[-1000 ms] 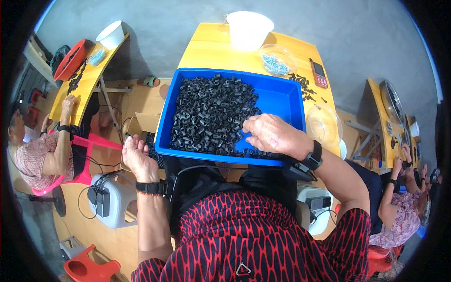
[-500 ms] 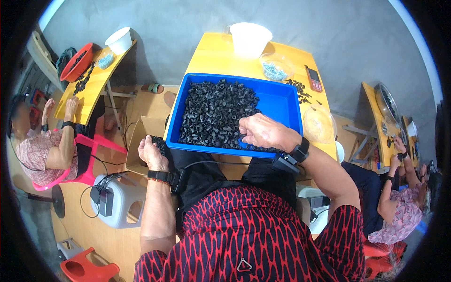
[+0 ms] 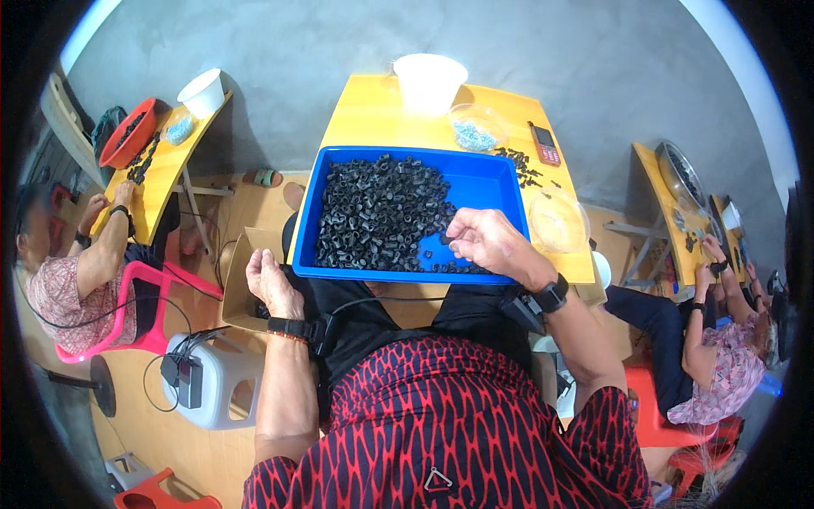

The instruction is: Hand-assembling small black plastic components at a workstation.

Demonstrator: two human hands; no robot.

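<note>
Over the blue tray [image 3: 482, 191]: right hand [image 3: 487, 244] held low, back of the hand up, reaching across the near right corner with its tips pointing left.
Right fingers [image 3: 462, 222]: bent and drawn together at the tips; whether a piece sits between them cannot be told.
Right arm [image 3: 589, 343]: elbow out to the right, forearm slanting forward and leftward, a black wristband [image 3: 553, 294] at the wrist.
Beside the tray's near left corner: left hand [image 3: 275, 287], raised at the open cardboard box [image 3: 239, 276].
Left fingers [image 3: 270, 261]: loosely curled, pointing away from the body; whether they grasp anything cannot be told.
Left forearm [image 3: 284, 382]: nearly straight forward from the lower edge, dark strap [image 3: 292, 327] around the wrist.
Black parts [image 3: 377, 212]: heaped across the tray's left and middle, a few scattered near the right fingertips.
Worktop [image 3: 365, 110]: yellow, carrying the tray, with a white tub [image 3: 430, 85] beyond it.
</note>
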